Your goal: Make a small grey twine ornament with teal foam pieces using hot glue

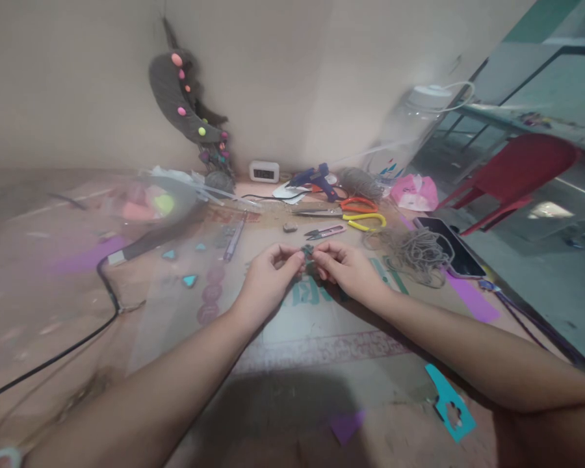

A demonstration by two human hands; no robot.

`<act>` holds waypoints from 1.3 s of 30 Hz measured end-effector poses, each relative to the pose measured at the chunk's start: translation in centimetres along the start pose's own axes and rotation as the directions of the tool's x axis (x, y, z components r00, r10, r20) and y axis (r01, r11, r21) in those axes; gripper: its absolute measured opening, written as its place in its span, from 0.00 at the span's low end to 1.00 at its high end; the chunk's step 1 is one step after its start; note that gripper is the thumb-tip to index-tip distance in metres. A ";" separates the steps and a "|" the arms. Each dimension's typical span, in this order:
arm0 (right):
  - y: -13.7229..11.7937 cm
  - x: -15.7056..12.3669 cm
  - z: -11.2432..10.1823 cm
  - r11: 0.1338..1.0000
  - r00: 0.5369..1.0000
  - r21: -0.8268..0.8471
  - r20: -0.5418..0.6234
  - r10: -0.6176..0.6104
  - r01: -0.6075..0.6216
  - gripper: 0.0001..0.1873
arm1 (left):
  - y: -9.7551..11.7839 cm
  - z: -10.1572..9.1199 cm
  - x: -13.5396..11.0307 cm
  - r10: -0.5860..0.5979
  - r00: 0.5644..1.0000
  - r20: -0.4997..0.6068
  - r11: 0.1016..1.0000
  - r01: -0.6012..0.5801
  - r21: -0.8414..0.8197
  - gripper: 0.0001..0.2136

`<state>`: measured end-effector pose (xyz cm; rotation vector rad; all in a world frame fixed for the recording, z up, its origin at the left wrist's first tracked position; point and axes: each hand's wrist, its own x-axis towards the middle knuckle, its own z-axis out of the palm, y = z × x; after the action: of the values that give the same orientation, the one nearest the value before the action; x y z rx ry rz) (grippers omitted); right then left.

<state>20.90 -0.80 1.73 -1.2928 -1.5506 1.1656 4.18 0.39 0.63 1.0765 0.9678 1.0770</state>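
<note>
My left hand (275, 270) and my right hand (345, 268) meet over the middle of the table, fingertips pinched. Between them is a small dark grey-green piece (307, 249), gripped from both sides; its exact kind is too small to make out. Just beyond the fingers lie thread snips (326, 232) with a pink handle and a small grey lump (290, 227). To the right of my right hand is a loose tangle of grey yarn (422, 255). A purple pen (234, 239) and small turquoise pieces (190, 281) lie left of my left hand.
Scissors with orange and yellow handles (368, 221), a blue glue gun (316, 179) and a white digital clock (264, 172) line the back. A phone (461, 250) lies right, near a water bottle (400, 133). A turquoise cut-out (461, 422) lies in front. A grey crescent (168, 97) hangs on the wall.
</note>
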 end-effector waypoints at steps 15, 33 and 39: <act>-0.5 -0.4 0.1 0.997 1.000 -0.077 -0.015 0.008 -0.009 0.13 | 0.3 0.0 -0.1 0.014 1.000 -0.003 1.000 -0.014 0.009 0.12; -0.3 -0.4 0.1 0.985 0.999 -0.162 -0.008 -0.052 0.050 0.12 | 0.0 -0.3 -0.3 0.111 0.993 0.049 0.968 -0.119 0.221 0.08; -0.3 -0.3 0.1 0.989 0.999 -0.141 0.002 -0.045 0.045 0.12 | -0.4 -0.4 -0.1 0.081 0.995 0.064 0.989 -0.088 0.117 0.10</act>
<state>20.76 -1.13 1.98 -1.3425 -1.6779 1.0424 3.84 0.34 0.13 1.2503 0.9555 1.0602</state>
